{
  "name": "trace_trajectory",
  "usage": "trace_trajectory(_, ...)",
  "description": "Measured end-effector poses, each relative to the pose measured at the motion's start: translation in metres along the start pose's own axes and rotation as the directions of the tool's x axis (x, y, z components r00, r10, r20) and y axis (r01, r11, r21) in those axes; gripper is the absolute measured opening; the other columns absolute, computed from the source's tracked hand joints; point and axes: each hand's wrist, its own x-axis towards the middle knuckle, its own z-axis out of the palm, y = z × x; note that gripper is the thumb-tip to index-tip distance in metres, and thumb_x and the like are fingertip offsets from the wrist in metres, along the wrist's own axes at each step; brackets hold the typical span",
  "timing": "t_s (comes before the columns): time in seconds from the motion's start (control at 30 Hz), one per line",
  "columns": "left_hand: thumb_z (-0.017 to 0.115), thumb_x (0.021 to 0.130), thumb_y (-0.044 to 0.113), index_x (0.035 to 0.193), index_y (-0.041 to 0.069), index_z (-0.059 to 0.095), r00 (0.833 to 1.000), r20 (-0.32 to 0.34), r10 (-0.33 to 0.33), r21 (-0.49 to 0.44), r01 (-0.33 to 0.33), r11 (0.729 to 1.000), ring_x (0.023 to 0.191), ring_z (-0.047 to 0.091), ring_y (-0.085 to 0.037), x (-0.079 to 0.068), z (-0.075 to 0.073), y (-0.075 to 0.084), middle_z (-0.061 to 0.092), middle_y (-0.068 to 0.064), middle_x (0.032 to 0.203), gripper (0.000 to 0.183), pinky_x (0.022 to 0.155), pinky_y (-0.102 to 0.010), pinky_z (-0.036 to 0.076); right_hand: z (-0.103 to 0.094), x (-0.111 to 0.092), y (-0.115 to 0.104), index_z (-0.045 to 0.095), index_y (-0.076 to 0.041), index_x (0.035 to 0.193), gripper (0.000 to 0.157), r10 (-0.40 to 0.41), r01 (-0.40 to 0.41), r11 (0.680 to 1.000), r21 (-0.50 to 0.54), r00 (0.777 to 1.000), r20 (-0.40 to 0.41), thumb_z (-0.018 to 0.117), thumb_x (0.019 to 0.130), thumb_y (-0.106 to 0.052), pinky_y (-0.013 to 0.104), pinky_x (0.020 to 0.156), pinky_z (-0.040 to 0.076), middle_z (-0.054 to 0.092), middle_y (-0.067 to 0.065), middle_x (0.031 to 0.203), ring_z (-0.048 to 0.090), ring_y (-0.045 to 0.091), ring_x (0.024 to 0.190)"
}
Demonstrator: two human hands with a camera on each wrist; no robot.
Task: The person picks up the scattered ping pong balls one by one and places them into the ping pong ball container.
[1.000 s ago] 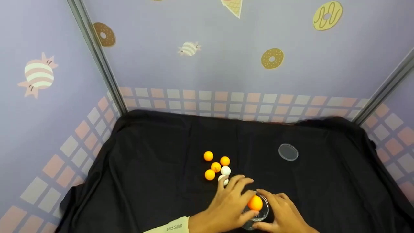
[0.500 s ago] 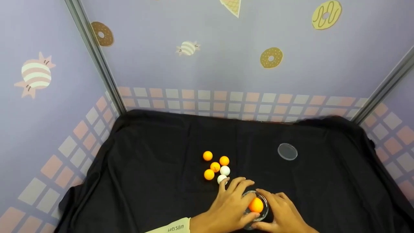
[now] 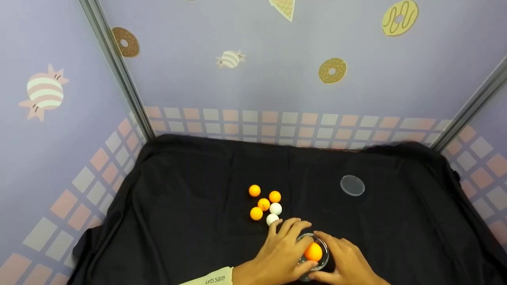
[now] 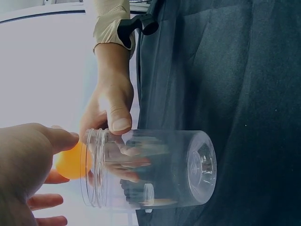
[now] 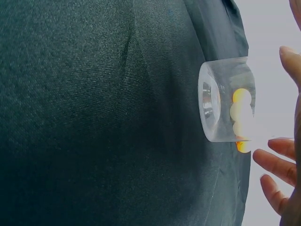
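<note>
An orange table tennis ball [image 3: 313,252] sits at the mouth of a clear plastic jar [image 4: 174,188]. My left hand [image 3: 277,251] pinches the ball between thumb and fingers. My right hand [image 3: 348,259] grips the jar near its threaded rim, thumb on the near side. The jar stands upright on the black cloth, and no ball shows inside it in the left wrist view. Just beyond my left fingertips lies a white ball [image 3: 272,219]. In the right wrist view, balls appear through the jar wall, lying behind it.
A loose group of orange balls [image 3: 256,213] and another white ball [image 3: 276,208] lies left of the jar. Farther back on the right rests a round clear lid [image 3: 352,185]. Black cloth [image 3: 182,190] covers the table, with patterned walls [image 3: 277,79] around it.
The orange ball has shifted slightly toward me and lower at the jar's mouth, still in my left fingers. Both hands stay almost in place; the other balls and lid have not moved.
</note>
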Motion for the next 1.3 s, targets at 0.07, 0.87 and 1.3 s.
trace_trajectory(0.07, 0.06, 0.081, 0.056, 0.102, 0.023, 0.062, 1.0, 0.001, 0.0, 0.002, 0.0, 1.0, 0.12, 0.042, -0.02, 0.0, 0.001, 0.0, 0.047, 0.0, 0.132, 0.039, 0.089, -0.051, 0.039, 0.0, 0.0, 0.0, 0.051, -0.014, 0.133, 0.102, 0.006, -0.006, 1.0, -0.001, 1.0, 0.007, 0.077, 0.051, -0.069, 0.032, 0.068, 0.052, 0.065, -0.005, 0.113, 0.064, 0.009, 0.087)
trace_trajectory(0.87, 0.052, 0.085, 0.06, 0.112, 0.025, 0.061, 1.0, 0.03, -0.007, 0.027, 0.006, 1.0, 0.121, 0.041, -0.019, -0.002, 0.001, -0.003, 0.046, 0.001, 0.133, 0.045, 0.087, -0.05, 0.039, 0.0, 0.0, 0.001, 0.052, -0.012, 0.131, 0.101, -0.025, 0.025, 1.0, -0.005, 1.0, -0.014, 0.077, 0.052, -0.067, 0.031, 0.064, 0.051, 0.065, -0.006, 0.112, 0.063, 0.009, 0.08)
trace_trajectory(1.3, 0.067, 0.076, 0.052, 0.101, 0.022, 0.063, 0.985, -0.097, -0.144, 0.035, 0.148, 0.988, 0.119, 0.045, -0.018, 0.006, -0.002, -0.032, 0.051, 0.001, 0.129, 0.039, 0.091, -0.049, 0.037, 0.001, -0.001, 0.002, 0.053, -0.013, 0.131, 0.105, -0.023, 0.023, 0.999, -0.024, 0.999, -0.025, 0.079, 0.046, -0.068, 0.029, 0.066, 0.049, 0.065, -0.008, 0.111, 0.062, 0.006, 0.082)
